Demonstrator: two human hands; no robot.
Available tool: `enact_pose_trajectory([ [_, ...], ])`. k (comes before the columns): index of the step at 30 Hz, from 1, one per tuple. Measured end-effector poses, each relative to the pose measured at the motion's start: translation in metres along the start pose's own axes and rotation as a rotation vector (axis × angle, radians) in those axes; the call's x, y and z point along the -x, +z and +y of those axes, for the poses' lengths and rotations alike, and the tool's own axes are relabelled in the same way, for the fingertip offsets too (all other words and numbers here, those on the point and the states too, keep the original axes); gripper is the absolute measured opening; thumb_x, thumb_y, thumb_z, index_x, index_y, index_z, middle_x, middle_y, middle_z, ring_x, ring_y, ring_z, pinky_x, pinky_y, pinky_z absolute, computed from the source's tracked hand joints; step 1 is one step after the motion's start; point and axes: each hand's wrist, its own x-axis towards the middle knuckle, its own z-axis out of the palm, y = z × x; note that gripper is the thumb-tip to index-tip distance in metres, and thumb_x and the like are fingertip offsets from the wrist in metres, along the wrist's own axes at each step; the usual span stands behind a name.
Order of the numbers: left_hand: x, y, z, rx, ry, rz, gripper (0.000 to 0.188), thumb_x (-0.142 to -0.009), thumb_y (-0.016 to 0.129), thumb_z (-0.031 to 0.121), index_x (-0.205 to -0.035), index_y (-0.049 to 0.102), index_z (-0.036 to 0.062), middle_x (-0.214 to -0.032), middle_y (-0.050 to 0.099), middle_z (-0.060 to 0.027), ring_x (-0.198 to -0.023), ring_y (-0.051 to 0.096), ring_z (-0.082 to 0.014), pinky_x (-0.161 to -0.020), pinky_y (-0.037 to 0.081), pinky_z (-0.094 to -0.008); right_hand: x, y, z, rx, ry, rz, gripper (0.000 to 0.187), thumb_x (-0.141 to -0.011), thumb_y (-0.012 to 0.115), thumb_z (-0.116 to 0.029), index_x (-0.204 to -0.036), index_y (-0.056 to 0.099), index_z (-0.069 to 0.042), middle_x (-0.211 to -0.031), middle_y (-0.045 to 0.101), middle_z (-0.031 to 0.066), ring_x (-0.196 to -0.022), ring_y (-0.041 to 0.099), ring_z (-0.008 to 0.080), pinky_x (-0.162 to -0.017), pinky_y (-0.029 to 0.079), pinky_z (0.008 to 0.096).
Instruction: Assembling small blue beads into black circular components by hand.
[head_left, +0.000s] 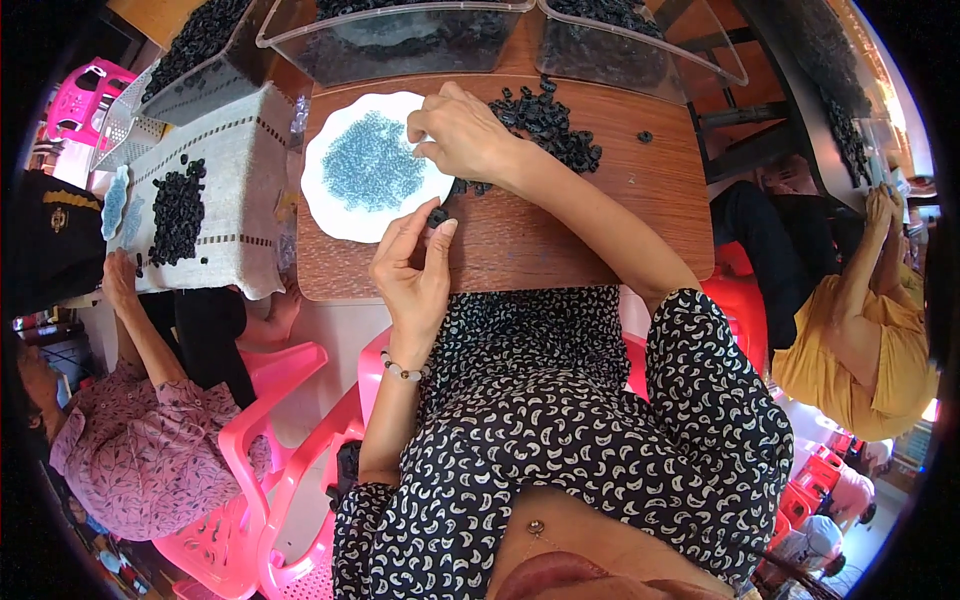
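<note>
My left hand (412, 275) pinches a small black plastic part (437, 216) between thumb and fingertips, just off the lower right rim of a white scalloped plate (318, 205). A layer of tiny clear bluish pieces (372, 160) covers the middle of that plate. Above its right side is my right hand (462, 130), fingers curled and tips drawn together near the pieces. What those fingertips hold, if anything, is too small to make out. Beyond my right wrist lies a loose heap of black ring-like parts (545, 125), partly hidden by the forearm.
Clear plastic bins (400, 55) of black parts stand along the table's (600, 230) far edge. One black part (645, 136) lies alone at right. On the left, a co-worker's hand (120, 278) is beside a cloth-covered table (235, 190) with another black pile (178, 215). Another person in yellow (850, 350) works at right.
</note>
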Motion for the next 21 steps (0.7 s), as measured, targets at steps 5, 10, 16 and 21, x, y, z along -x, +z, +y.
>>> enact_pose_trajectory([
  [5, 0.002, 0.0, -0.007, 0.108, -0.067, -0.028, 0.029, -0.094, 0.073, 0.009, -0.122, 0.071, 0.0004, -0.095, 0.071, -0.003, -0.079, 0.058, -0.0065, -0.074, 0.049, -0.0225, 0.009, -0.017, -0.003, -0.24, 0.034, 0.065, 0.011, -0.085, 0.076, -0.012, -0.092, 0.073, -0.003, -0.089, 0.073, 0.0114, -0.085, 0.064, 0.0249, -0.078, 0.052, 0.0388],
  [10, 0.001, -0.001, 0.0, 0.482, -0.221, -0.097, 0.032, -0.097, 0.07, 0.008, -0.127, 0.068, -0.0019, -0.104, 0.074, -0.0096, -0.082, 0.064, -0.008, -0.076, 0.053, -0.0222, 0.049, -0.059, -0.028, -0.603, 0.031, 0.154, 0.015, -0.086, 0.077, -0.012, -0.097, 0.074, -0.003, -0.083, 0.073, 0.0075, -0.069, 0.063, 0.0114, -0.063, 0.049, 0.0275],
  [16, 0.006, 0.005, 0.002, 0.611, -0.253, -0.161, 0.034, -0.097, 0.069, 0.007, -0.129, 0.066, -0.003, -0.105, 0.075, -0.0108, -0.082, 0.067, -0.0111, -0.075, 0.056, -0.0232, 0.093, -0.067, -0.043, -0.583, -0.017, 0.22, 0.013, -0.084, 0.079, -0.01, -0.097, 0.077, -0.006, -0.083, 0.074, 0.0019, -0.076, 0.062, 0.0127, -0.076, 0.048, 0.03],
  [21, 0.011, 0.01, 0.002, 0.555, -0.231, -0.205, 0.034, -0.096, 0.07, 0.005, -0.129, 0.066, -0.0037, -0.102, 0.075, -0.011, -0.083, 0.07, -0.0129, -0.076, 0.058, -0.0245, 0.11, -0.065, -0.041, -0.571, -0.029, 0.284, 0.018, -0.082, 0.08, -0.008, -0.1, 0.079, -0.008, -0.085, 0.074, 0.0033, -0.08, 0.064, 0.0147, -0.076, 0.049, 0.0299],
])
